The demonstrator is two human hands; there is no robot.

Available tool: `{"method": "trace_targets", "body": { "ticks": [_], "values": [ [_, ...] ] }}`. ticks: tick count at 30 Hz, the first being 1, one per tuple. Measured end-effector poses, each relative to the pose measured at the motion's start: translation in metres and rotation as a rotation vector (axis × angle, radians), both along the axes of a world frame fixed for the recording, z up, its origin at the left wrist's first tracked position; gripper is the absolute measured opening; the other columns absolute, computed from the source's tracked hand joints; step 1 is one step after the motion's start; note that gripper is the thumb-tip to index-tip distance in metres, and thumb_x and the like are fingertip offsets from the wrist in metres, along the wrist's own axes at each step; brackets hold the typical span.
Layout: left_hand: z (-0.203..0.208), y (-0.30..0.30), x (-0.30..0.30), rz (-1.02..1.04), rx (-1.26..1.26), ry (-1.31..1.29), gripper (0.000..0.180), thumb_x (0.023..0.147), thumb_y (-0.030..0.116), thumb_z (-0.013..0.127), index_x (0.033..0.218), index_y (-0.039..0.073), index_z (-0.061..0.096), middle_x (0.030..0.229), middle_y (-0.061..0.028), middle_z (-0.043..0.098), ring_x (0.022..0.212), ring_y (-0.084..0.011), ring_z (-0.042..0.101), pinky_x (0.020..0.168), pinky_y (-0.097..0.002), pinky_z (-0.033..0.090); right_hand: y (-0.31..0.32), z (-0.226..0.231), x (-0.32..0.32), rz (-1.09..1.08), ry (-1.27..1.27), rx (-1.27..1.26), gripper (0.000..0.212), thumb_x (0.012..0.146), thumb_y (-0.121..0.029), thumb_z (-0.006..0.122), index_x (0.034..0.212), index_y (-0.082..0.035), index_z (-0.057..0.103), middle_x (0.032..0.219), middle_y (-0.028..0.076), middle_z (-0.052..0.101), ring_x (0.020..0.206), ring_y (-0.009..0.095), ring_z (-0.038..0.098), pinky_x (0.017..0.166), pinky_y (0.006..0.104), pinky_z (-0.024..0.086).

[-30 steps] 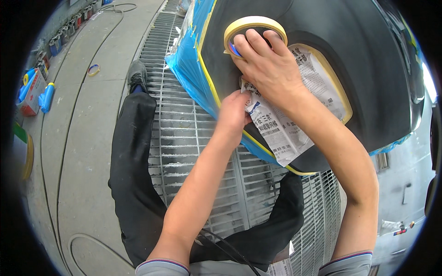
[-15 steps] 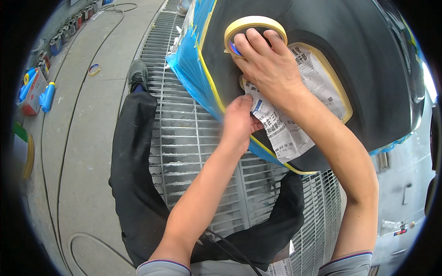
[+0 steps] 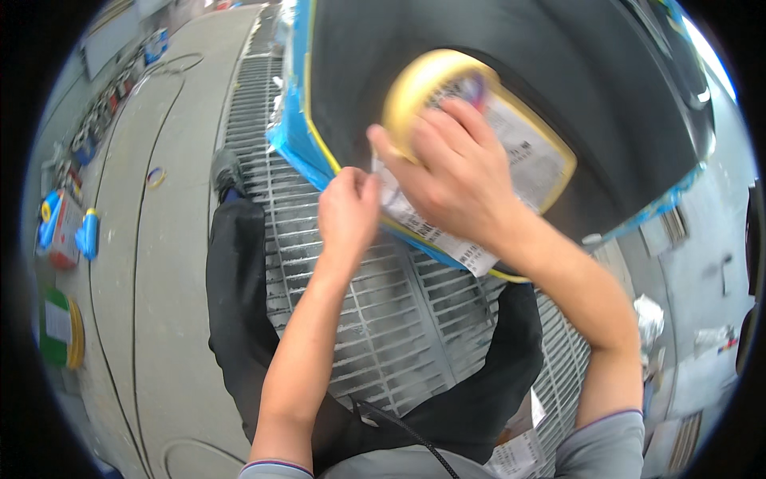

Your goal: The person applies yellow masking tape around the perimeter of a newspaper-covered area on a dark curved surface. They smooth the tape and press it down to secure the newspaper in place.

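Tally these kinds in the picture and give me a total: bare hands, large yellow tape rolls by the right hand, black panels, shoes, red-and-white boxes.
Bare hands: 2, left hand and right hand
Large yellow tape roll: 1
Black panel: 1
Shoe: 1
Red-and-white box: 1
Total: 6

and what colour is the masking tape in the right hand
The masking tape roll is pale yellow, seen in the head view.

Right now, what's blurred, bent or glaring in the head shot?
Head view: right hand and tape roll smeared, likely by motion; head view: lines across the concrete floor curve; head view: white glare upper right, past the black panel.
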State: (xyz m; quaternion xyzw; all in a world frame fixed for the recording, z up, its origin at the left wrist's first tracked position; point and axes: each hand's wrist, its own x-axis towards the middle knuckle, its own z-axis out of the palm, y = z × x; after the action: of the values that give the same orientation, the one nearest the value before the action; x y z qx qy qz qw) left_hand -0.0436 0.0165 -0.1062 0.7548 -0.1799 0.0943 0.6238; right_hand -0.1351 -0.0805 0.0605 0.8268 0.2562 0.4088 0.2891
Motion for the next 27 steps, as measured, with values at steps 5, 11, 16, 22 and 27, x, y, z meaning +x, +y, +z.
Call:
{"method": "trace_targets", "body": {
  "ticks": [5,11,16,22,27],
  "values": [
    [0.014,0.007,0.008,-0.141,0.117,0.019,0.037,0.103,0.032,0.073,0.104,-0.004,0.081,0.079,-0.0138,0.078,0.063,-0.0192,0.073,0.064,-0.0374,0.057,-0.034,-0.046,-0.149,-0.376,-0.218,0.941,0.027,0.093,-0.006,0.072,0.119,-0.004,0.078,0.098,0.013,0.073,0.085,0.029,0.073,0.076,0.0382,0.058],
    [0.049,0.018,0.010,-0.501,0.057,0.376,0.036,0.104,0.029,0.075,0.117,-0.005,0.077,0.095,-0.0047,0.077,0.060,-0.0084,0.064,0.051,-0.0242,0.046,-0.080,-0.116,-0.190,-0.499,-0.026,2.063,0.040,0.104,-0.025,0.072,0.129,0.006,0.073,0.093,0.009,0.075,0.067,0.015,0.073,0.064,0.0290,0.056],
    [0.048,0.022,0.015,-0.591,0.047,0.479,0.032,0.104,0.028,0.076,0.117,-0.001,0.077,0.089,0.0001,0.074,0.063,-0.0065,0.064,0.055,-0.0226,0.047,-0.086,-0.131,-0.178,-0.295,-0.031,2.315,0.038,0.103,-0.027,0.073,0.126,0.003,0.074,0.100,0.008,0.075,0.070,0.014,0.073,0.059,0.0258,0.049],
    [0.009,0.018,0.010,-0.585,-0.393,0.581,0.043,0.110,0.043,0.068,0.112,0.001,0.074,0.093,-0.0022,0.075,0.066,-0.0087,0.064,0.058,-0.0240,0.047,-0.093,-0.128,-0.172,-0.200,-0.016,2.504,0.031,0.105,-0.028,0.073,0.119,-0.001,0.076,0.103,0.007,0.075,0.072,0.014,0.071,0.060,0.0263,0.051],
    [-0.067,0.003,-0.065,-0.818,-0.353,0.630,0.065,0.114,0.056,0.052,0.142,-0.001,0.064,0.131,-0.0161,0.077,0.081,-0.0139,0.074,0.067,-0.0241,0.054,-0.097,-0.127,-0.174,-0.157,-0.006,2.564,0.029,0.105,-0.029,0.074,0.114,-0.002,0.076,0.095,0.005,0.072,0.072,0.014,0.070,0.059,0.0260,0.052]
  ]
}}
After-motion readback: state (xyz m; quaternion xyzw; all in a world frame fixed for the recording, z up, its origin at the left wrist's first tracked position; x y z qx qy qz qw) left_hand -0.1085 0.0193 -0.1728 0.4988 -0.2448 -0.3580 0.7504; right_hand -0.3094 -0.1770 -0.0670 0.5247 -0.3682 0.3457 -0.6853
